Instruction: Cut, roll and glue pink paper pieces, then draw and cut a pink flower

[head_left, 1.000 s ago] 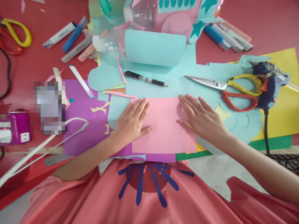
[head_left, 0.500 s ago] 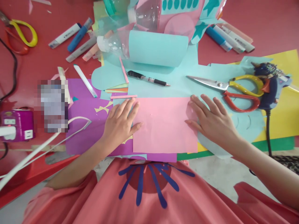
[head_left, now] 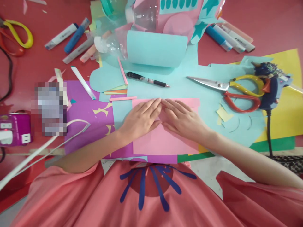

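Observation:
A pink sheet of paper (head_left: 165,145) lies flat in front of me over blue, purple and green sheets. My left hand (head_left: 142,118) rests flat on its upper left part, fingers stretched out. My right hand (head_left: 182,116) lies flat on its upper right part, and the fingertips of both hands meet near the top edge. Just beyond the paper lies a black pen (head_left: 148,79). Scissors with one yellow and one red handle (head_left: 243,99) lie to the right of it. A thin pink strip (head_left: 123,98) is left of the sheet's top edge.
A clear bottle wrapped in blue paper (head_left: 156,49) lies at the back, before a pink decorated bottle (head_left: 178,25). Several markers (head_left: 77,34) are at the left. A blue glue gun (head_left: 272,91) with its cord sits at the right. A purple power adapter (head_left: 17,129) stands far left.
Both hands have slid inward from the side edges of the pink sheet to its upper middle, where their fingertips now meet. The view has shifted slightly.

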`<action>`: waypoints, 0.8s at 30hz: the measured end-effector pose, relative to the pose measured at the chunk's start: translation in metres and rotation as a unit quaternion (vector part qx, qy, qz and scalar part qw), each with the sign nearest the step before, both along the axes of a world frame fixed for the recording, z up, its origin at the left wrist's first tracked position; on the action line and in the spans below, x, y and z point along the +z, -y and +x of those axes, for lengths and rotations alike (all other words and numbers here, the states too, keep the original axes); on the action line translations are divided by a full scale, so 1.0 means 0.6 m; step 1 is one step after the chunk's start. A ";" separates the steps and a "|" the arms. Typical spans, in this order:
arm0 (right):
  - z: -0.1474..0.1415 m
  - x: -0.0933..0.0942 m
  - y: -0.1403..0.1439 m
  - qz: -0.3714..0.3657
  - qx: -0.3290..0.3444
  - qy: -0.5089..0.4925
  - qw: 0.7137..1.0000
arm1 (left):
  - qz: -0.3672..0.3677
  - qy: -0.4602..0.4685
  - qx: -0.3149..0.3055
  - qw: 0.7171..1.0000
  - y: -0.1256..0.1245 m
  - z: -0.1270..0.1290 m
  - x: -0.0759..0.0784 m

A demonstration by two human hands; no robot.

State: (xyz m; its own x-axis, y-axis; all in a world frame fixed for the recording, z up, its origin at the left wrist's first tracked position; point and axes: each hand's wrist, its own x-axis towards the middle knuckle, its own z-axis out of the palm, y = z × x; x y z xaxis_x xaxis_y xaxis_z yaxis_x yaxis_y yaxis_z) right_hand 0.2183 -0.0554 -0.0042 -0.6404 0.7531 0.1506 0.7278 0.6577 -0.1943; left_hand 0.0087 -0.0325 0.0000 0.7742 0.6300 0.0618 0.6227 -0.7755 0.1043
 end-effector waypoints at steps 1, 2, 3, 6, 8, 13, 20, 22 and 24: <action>0.001 0.003 0.001 0.009 -0.005 0.005 1.000 | -0.002 -0.004 0.006 1.000 0.001 -0.004 0.002; 0.005 0.006 0.003 0.015 -0.010 0.013 1.000 | -0.008 -0.008 0.019 1.000 0.002 -0.010 0.004; 0.011 0.010 0.004 0.015 -0.016 0.020 1.000 | -0.013 -0.009 0.029 0.999 0.004 -0.018 0.006; 0.037 0.017 0.010 -0.009 -0.040 0.026 0.999 | -0.024 0.002 0.076 0.997 0.012 -0.047 0.009; 0.054 0.018 0.015 -0.024 -0.056 0.023 0.998 | -0.021 0.006 0.105 0.994 0.019 -0.065 0.009; 0.089 0.017 0.028 -0.005 -0.095 0.048 0.994 | 0.037 -0.037 0.141 0.989 0.031 -0.095 0.003; 0.123 0.013 0.006 0.011 -0.076 0.001 0.997 | 0.001 0.072 0.174 0.982 0.018 -0.113 0.014; 0.125 0.011 -0.006 0.043 -0.068 -0.011 0.997 | 0.007 0.124 0.194 0.973 0.006 -0.115 0.020; 0.124 0.010 -0.018 0.066 -0.069 0.009 0.995 | 0.012 0.136 0.199 0.971 -0.007 -0.116 0.023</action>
State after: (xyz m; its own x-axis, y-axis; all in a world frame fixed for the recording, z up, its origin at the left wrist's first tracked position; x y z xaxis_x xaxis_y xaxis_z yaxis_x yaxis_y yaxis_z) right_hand 0.2924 -0.0446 0.0021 -0.5360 0.8081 0.2441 0.8153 0.5706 -0.0988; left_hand -0.0610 -0.0285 0.0135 0.4238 0.8712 0.2479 0.8253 -0.4842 0.2908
